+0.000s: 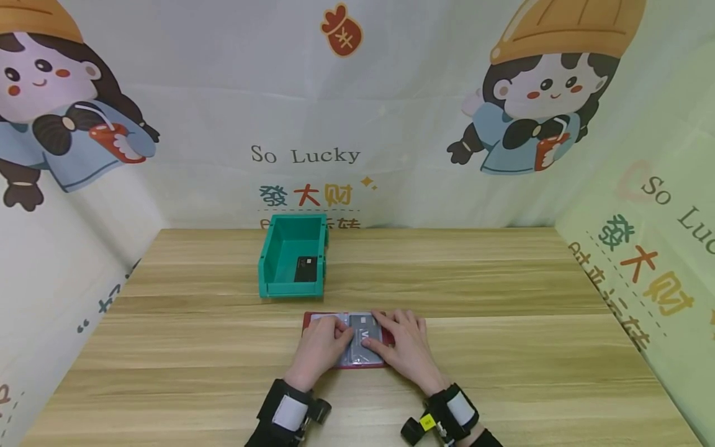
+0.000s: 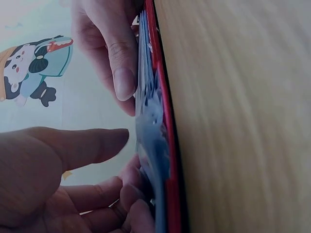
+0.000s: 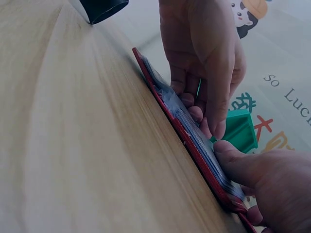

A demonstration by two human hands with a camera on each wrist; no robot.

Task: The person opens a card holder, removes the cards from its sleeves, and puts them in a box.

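A red card holder (image 1: 385,365) with clear plastic sleeves lies spread on the table. A grey card marked VISA (image 1: 362,354) shows through its right-hand sleeve. My left hand (image 1: 321,347) is over the left pages near the fold. Its bent fingertips touch the sleeves, while the thumb stands apart from them in the left wrist view. My right hand (image 1: 410,347) rests on the right side, thumb on the card's sleeve and outstretched fingers over the far right edge. From the side, the stacked sleeves (image 3: 199,138) look thick above the red cover (image 3: 182,131).
Behind the card holder stands a green open bin (image 1: 292,290) with a black card (image 1: 306,269) inside. The wooden table (image 1: 503,279) runs back to a printed white backdrop (image 1: 413,186). Cameras are strapped to both wrists.
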